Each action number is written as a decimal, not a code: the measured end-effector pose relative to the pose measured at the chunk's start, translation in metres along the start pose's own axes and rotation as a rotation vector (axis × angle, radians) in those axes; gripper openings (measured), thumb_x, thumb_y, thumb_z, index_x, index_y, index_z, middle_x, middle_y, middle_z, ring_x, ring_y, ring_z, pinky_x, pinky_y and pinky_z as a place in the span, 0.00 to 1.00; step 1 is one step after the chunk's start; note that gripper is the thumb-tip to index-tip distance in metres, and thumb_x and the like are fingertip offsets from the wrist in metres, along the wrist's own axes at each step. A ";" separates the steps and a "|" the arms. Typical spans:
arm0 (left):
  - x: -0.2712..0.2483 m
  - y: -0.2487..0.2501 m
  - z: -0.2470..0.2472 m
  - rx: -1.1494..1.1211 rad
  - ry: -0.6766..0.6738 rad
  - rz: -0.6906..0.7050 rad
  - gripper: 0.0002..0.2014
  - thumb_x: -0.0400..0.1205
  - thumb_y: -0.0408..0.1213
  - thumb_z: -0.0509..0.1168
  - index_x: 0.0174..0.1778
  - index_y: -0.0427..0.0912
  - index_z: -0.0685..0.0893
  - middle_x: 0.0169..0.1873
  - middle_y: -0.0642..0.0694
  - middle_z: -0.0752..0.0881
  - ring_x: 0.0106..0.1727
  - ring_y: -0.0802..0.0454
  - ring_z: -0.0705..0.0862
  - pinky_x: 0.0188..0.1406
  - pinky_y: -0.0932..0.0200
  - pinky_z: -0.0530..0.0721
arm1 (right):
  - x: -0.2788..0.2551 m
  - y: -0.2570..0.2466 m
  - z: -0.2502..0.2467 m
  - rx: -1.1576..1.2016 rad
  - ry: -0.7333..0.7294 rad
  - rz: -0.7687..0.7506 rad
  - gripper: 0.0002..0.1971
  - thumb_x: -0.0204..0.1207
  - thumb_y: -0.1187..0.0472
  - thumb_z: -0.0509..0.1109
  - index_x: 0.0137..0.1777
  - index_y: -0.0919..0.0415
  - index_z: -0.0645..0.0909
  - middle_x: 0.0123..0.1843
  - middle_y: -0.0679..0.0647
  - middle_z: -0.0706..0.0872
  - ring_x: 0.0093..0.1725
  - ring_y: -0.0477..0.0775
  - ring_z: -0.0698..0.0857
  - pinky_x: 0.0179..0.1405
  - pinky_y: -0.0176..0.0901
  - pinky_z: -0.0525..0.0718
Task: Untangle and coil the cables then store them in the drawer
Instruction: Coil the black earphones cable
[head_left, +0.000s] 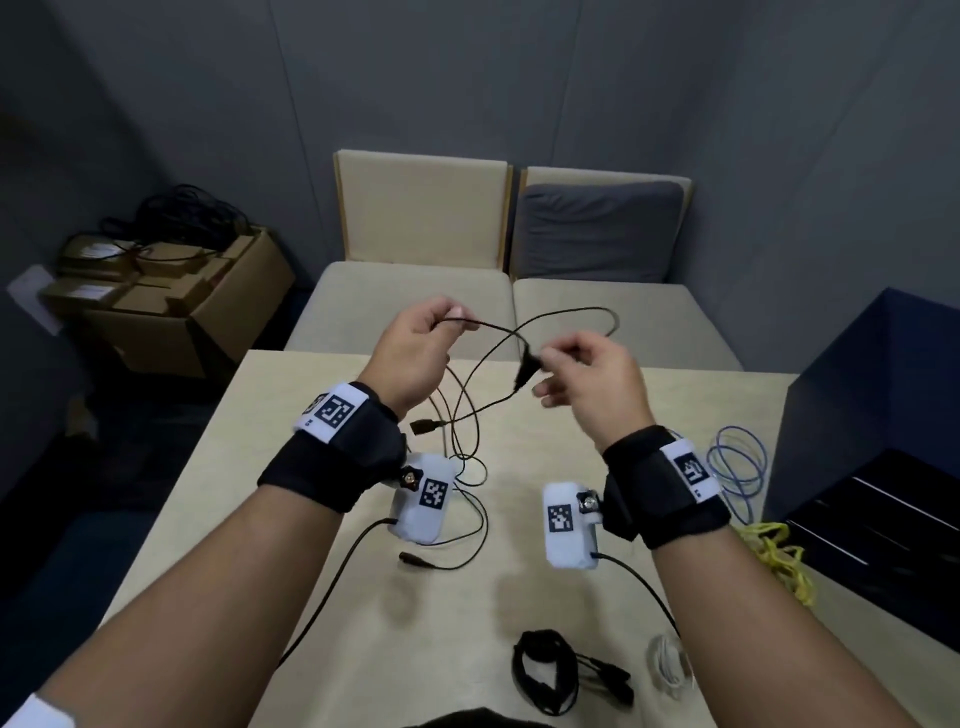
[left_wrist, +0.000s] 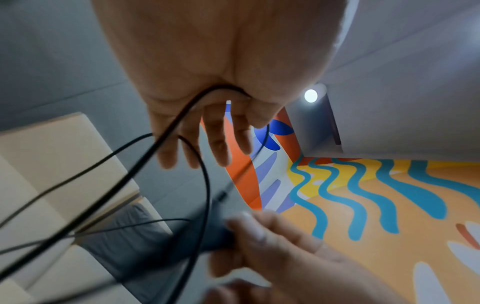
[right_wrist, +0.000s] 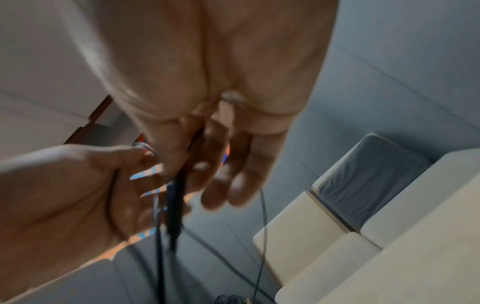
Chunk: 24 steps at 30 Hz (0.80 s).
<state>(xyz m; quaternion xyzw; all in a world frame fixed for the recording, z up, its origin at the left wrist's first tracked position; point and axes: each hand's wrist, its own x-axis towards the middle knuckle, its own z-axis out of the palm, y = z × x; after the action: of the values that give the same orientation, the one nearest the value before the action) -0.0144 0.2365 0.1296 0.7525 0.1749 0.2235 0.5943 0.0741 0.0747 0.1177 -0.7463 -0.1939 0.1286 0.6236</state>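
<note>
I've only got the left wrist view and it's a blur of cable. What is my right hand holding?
Observer: In the head view, your right hand pinches the black cable by its plug.
Operator: Where does the rest of it go?
Observer: It hangs in loose loops down onto the table.
Operator: Anything coiled yet?
Observer: Yes, a coiled black bundle lies near the table's front edge.

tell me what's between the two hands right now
In the head view the black cable spans that gap, running from the left hand, which pinches it, to the right hand, which pinches its plug end.
</note>
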 end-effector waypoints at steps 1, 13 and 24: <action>-0.001 -0.003 -0.004 -0.003 -0.002 -0.012 0.14 0.87 0.35 0.54 0.40 0.47 0.81 0.36 0.49 0.85 0.42 0.53 0.83 0.43 0.53 0.79 | 0.004 -0.001 -0.004 0.059 0.092 -0.003 0.09 0.79 0.70 0.67 0.39 0.59 0.79 0.35 0.57 0.84 0.27 0.54 0.86 0.29 0.46 0.86; 0.000 -0.029 -0.011 0.529 0.224 -0.105 0.14 0.79 0.48 0.68 0.56 0.49 0.76 0.48 0.51 0.78 0.54 0.48 0.79 0.57 0.50 0.77 | 0.007 -0.012 -0.013 0.136 0.206 -0.078 0.08 0.79 0.68 0.68 0.39 0.63 0.75 0.31 0.59 0.82 0.27 0.57 0.86 0.30 0.49 0.87; -0.017 0.001 0.025 0.215 -0.238 0.043 0.09 0.87 0.38 0.58 0.47 0.44 0.82 0.29 0.49 0.80 0.29 0.53 0.78 0.33 0.59 0.77 | -0.002 -0.015 -0.002 0.373 -0.038 0.044 0.08 0.82 0.69 0.66 0.41 0.62 0.73 0.33 0.59 0.81 0.27 0.54 0.84 0.23 0.41 0.82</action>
<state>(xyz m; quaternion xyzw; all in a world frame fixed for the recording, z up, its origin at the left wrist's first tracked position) -0.0150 0.2067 0.1238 0.8365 0.1101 0.1255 0.5219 0.0712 0.0736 0.1325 -0.6194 -0.1621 0.1902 0.7443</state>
